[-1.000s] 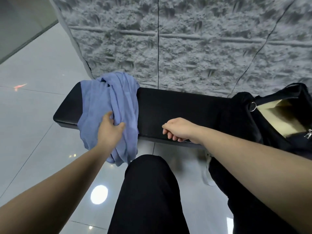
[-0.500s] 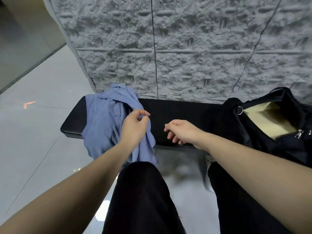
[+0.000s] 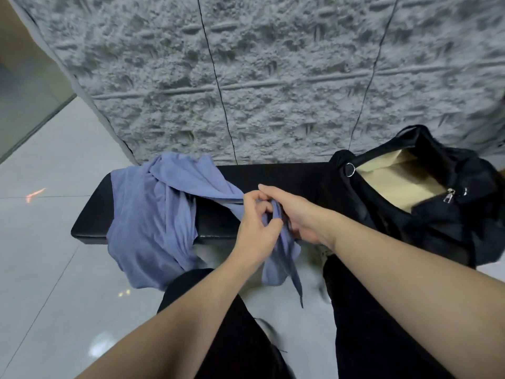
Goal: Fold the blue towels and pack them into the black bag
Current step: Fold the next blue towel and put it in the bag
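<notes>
Running behind everything, a rough grey textured wall backs a smooth black padded bench. A soft black bag gapes at its right end, tan lining showing. Crumpled blue towels drape the left end. Left hand and right hand both pinch a hanging towel edge.

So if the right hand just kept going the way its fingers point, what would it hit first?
The right hand points left across the bench, already gripping the towel. Straight on, it would likely meet the left hand right beside it first, then the towel heap; depth is hard to judge.
</notes>
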A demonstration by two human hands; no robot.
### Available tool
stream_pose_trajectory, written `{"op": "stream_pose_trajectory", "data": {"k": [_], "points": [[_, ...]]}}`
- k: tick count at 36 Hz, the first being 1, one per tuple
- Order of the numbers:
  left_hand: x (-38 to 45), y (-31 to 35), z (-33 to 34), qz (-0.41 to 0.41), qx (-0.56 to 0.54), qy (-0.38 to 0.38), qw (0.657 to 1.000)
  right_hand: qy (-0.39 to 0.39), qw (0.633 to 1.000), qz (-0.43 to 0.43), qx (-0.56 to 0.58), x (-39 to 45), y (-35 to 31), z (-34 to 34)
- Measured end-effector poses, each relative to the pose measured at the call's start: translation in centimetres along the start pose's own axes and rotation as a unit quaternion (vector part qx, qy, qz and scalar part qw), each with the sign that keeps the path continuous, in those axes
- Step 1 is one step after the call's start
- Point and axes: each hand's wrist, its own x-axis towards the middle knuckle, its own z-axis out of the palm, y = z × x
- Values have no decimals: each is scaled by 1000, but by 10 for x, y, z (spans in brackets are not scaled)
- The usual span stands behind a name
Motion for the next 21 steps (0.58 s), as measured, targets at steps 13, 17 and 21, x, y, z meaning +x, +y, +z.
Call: {"op": "stream_pose_trajectory", "data": {"k": [13,17,21], "points": [[28,-33,-17,-236,-152,302,911,101,994,-35,4,9,8,-9],[31,-46,-22,-379,-242,218,866,132,990,-12,56,23,5,-10],[45,-54,-21,-372,-262,146,878,162,978,21,132,39,1,-11]]}}
